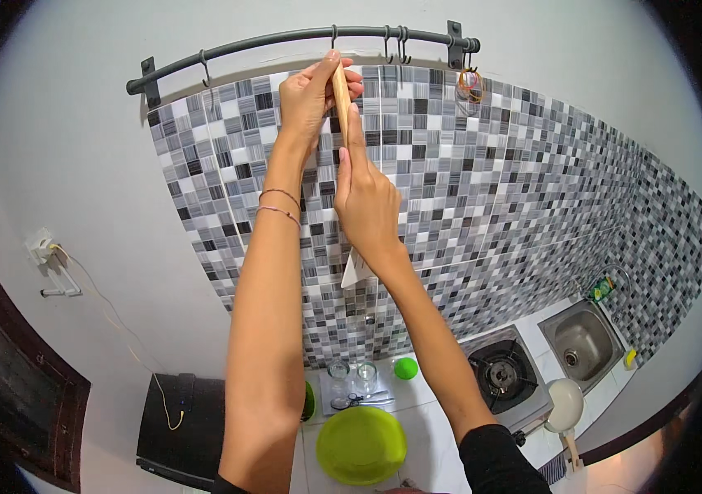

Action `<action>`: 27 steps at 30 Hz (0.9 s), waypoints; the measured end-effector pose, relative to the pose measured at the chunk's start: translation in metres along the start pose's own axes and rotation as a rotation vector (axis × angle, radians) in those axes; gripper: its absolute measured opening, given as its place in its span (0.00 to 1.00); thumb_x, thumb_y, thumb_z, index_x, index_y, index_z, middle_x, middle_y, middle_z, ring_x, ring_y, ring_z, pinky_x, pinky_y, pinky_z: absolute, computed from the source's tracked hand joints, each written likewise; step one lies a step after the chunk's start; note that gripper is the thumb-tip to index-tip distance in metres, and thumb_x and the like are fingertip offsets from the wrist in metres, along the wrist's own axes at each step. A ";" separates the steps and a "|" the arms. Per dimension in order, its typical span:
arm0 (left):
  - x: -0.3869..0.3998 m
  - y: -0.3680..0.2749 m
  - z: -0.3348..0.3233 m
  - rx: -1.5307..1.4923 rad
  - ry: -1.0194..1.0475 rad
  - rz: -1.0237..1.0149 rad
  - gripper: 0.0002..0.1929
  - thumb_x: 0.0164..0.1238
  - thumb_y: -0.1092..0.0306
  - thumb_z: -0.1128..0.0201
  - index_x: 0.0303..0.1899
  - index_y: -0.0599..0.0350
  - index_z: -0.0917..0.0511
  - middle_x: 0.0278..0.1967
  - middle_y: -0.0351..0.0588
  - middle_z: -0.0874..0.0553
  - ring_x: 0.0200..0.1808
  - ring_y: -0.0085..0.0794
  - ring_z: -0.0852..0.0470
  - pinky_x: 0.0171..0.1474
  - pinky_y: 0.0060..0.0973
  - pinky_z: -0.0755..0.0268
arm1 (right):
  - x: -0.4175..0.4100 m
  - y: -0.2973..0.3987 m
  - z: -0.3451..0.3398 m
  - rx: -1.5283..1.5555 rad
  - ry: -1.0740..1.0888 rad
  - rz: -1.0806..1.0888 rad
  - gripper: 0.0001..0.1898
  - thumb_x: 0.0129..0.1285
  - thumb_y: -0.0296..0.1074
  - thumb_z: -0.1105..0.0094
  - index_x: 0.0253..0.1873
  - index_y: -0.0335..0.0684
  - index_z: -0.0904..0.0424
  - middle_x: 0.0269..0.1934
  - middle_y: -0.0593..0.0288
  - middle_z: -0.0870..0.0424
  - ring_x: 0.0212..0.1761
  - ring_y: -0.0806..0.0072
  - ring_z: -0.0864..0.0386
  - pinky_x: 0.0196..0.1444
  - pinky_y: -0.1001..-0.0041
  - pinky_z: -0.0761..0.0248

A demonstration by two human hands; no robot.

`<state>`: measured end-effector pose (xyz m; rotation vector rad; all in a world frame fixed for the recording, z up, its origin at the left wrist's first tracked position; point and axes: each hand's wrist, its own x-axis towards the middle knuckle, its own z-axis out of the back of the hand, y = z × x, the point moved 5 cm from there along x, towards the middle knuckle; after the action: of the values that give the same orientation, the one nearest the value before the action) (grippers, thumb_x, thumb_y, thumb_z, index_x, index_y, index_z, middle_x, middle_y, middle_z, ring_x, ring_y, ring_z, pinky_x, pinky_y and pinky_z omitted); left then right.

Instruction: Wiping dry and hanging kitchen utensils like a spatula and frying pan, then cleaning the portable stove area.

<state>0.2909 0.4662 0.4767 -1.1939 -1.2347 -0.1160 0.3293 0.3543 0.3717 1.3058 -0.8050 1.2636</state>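
Note:
Both hands are raised to a dark metal hanging rail point(252, 41) on the wall. My left hand point(314, 92) grips the top of a light wooden handle point(341, 99) just under an S-hook point(333, 36). My right hand point(366, 191) holds the lower part of the same handle, with its index finger laid along it. A pale, flat, slotted part point(356, 270), perhaps a spatula head, shows below my right hand; the stretch between is hidden by that hand. Whether the handle's top is on the hook cannot be told. Other S-hooks point(404, 44) hang to the right, one S-hook point(204, 68) to the left.
Rubber bands point(470, 86) hang at the rail's right end. Below are a green plate point(361, 446), glass jars point(366, 372) on a tray, a green ball-like item point(406, 368), a gas stove point(502, 376), a pan point(565, 404) and a sink point(582, 343).

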 end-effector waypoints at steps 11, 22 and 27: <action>-0.015 0.012 0.006 -0.098 -0.037 -0.015 0.26 0.71 0.51 0.31 0.56 0.67 0.19 0.45 0.49 0.12 0.39 0.27 0.12 0.46 0.24 0.17 | -0.018 -0.019 0.003 0.406 0.328 -0.211 0.32 0.81 0.39 0.62 0.83 0.44 0.58 0.38 0.41 0.15 0.35 0.44 0.17 0.41 0.52 0.26; -0.030 0.012 -0.007 -0.152 -0.190 -0.056 0.17 0.76 0.52 0.36 0.48 0.58 0.15 0.30 0.37 0.18 0.23 0.14 0.22 0.24 0.13 0.30 | -0.250 -0.033 0.175 0.225 0.302 -0.416 0.31 0.74 0.26 0.45 0.78 0.33 0.43 0.66 0.44 0.28 0.67 0.58 0.26 0.68 0.64 0.33; -0.026 0.013 -0.010 -0.058 -0.163 -0.086 0.20 0.80 0.48 0.42 0.48 0.58 0.20 0.27 0.34 0.24 0.21 0.12 0.28 0.21 0.12 0.38 | -0.374 -0.082 0.297 -0.214 0.373 -0.568 0.27 0.74 0.29 0.46 0.75 0.36 0.36 0.63 0.47 0.27 0.61 0.60 0.26 0.60 0.65 0.30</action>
<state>0.2953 0.4507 0.4502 -1.2190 -1.4340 -0.1205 0.3964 0.0048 0.0432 0.9863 -0.2619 0.8917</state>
